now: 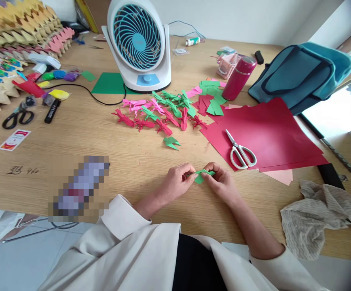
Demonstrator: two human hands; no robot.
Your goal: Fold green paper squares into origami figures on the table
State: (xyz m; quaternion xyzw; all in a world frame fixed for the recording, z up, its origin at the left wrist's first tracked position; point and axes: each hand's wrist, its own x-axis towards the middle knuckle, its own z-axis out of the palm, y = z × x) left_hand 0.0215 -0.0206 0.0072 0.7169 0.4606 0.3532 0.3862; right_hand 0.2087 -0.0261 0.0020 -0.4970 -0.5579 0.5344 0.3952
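Note:
Between my two hands, just above the wooden table, is a small piece of folded green paper [200, 178]. My left hand [180, 178] pinches its left end between thumb and fingers. The right end is gripped by the thumb and curled fingers of my right hand [220, 180]. A green folded paper piece [172, 142] lies on the table beyond my left hand. Farther back is a spread of folded paper figures [163, 113] in red, pink and green. White-handled scissors [240, 153] rest on red paper sheets [269, 129] to the right.
A white fan [139, 44] stands at the back, near a pink thermos [239, 79] and a teal bag [303, 76]. Black-handled scissors [18, 118] and a black marker [52, 111] lie at the left. A blurred-out object [80, 188] is near the front edge; a crumpled cloth [321, 214] lies right.

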